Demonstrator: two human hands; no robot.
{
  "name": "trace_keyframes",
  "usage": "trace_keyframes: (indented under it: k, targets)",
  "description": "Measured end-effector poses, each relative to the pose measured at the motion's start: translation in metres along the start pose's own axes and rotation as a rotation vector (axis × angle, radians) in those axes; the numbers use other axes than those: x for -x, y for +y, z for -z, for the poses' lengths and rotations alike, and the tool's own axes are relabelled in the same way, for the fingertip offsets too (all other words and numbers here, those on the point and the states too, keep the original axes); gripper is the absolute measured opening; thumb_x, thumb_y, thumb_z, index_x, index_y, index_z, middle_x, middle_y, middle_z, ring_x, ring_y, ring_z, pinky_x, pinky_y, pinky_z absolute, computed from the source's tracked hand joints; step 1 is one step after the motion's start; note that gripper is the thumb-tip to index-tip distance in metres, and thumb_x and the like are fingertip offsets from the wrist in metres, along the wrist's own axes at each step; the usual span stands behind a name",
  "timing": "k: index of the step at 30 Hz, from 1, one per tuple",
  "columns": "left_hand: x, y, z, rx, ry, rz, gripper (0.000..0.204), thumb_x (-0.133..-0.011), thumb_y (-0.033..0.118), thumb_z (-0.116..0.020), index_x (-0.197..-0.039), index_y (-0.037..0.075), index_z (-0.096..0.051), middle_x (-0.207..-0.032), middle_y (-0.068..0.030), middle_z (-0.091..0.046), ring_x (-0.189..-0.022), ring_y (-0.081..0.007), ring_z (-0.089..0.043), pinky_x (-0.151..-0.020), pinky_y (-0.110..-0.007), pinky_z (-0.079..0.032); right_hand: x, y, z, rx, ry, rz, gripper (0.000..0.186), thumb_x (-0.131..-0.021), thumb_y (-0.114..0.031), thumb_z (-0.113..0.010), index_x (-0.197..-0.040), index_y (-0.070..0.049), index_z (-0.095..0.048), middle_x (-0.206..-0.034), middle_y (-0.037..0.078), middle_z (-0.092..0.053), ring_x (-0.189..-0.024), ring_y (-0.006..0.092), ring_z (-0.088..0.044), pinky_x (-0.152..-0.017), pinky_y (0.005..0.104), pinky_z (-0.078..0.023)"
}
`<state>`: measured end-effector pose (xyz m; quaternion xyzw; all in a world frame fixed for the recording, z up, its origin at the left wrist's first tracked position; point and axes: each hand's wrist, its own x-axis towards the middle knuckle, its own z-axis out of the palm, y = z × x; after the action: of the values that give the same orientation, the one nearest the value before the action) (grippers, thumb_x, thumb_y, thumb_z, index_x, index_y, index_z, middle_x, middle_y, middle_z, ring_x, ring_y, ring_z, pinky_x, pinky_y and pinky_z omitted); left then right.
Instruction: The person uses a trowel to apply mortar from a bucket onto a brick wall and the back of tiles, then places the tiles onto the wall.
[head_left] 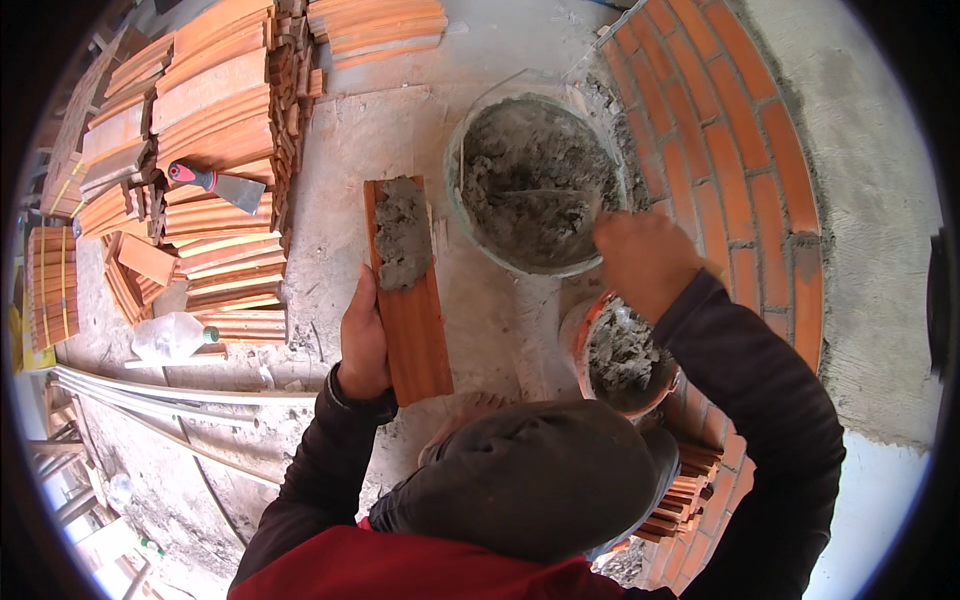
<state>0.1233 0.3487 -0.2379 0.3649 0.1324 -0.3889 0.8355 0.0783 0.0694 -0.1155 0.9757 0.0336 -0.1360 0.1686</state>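
Note:
My left hand (362, 340) grips a long orange brick tile (415, 320) by its left edge and holds it flat. A lump of grey mortar (400, 232) lies on the tile's far end. My right hand (640, 258) is closed at the near rim of a large round bucket of grey mortar (530, 180); what it holds is hidden by the hand. Just below that hand stands a smaller orange-rimmed tub (622, 355) with more mortar in it.
Stacks of orange tiles (215, 110) fill the left, with a red-handled putty knife (218, 182) on top. A curved wall faced with orange tiles (740, 170) runs along the right. A plastic bottle (172, 335) and white pipes (150, 395) lie at lower left.

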Motion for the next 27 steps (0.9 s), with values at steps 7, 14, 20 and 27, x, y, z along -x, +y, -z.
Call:
trace_keyframes:
  k: [7, 14, 20, 27]
  targets:
    - [0.002, 0.004, 0.0, -0.022, -0.014, -0.058, 0.064, -0.105, 0.052, -0.02, -0.137, 0.003, -0.048, -0.114, -0.012, -0.063, -0.089, -0.0248, -0.064, -0.082, -0.04, -0.054, 0.004, 0.055, 0.04, 0.026, -0.166, -0.062, 0.015, -0.082, -0.015, -0.061, -0.087, -0.002, -0.068, -0.082, 0.018, -0.067, -0.081, 0.0373, -0.067, -0.076, 0.0498, -0.052]
    - [-0.001, 0.0, 0.003, 0.013, -0.01, -0.027, 0.064, -0.106, 0.051, -0.02, -0.138, 0.004, -0.048, -0.12, -0.0113, -0.062, -0.09, -0.0243, -0.064, -0.082, -0.04, -0.054, -0.004, 0.059, 0.03, -0.11, -0.486, -0.086, 0.03, -0.09, -0.026, -0.06, -0.087, 0.002, -0.07, -0.081, 0.02, -0.067, -0.082, 0.0395, -0.066, -0.08, 0.0496, -0.051]
    - [-0.002, -0.004, 0.006, 0.0, -0.034, -0.032, 0.063, -0.106, 0.05, -0.02, -0.138, 0.004, -0.047, -0.121, -0.0111, -0.061, -0.095, -0.024, -0.064, -0.085, -0.041, -0.055, -0.019, 0.069, 0.028, -0.417, -0.769, -0.119, 0.036, -0.096, -0.027, -0.056, -0.079, 0.003, -0.066, -0.064, 0.013, -0.061, -0.059, 0.0267, -0.062, -0.059, 0.0416, -0.051]
    - [-0.006, -0.007, 0.006, 0.013, -0.005, -0.015, 0.064, -0.106, 0.051, -0.02, -0.137, 0.004, -0.048, -0.116, -0.0116, -0.063, -0.092, -0.0246, -0.064, -0.083, -0.04, -0.055, -0.012, 0.07, 0.011, -0.919, -0.905, -0.356, 0.036, -0.098, -0.028, -0.054, -0.072, -0.003, -0.06, -0.057, 0.002, -0.053, -0.045, 0.0119, -0.05, -0.042, 0.0306, -0.041]
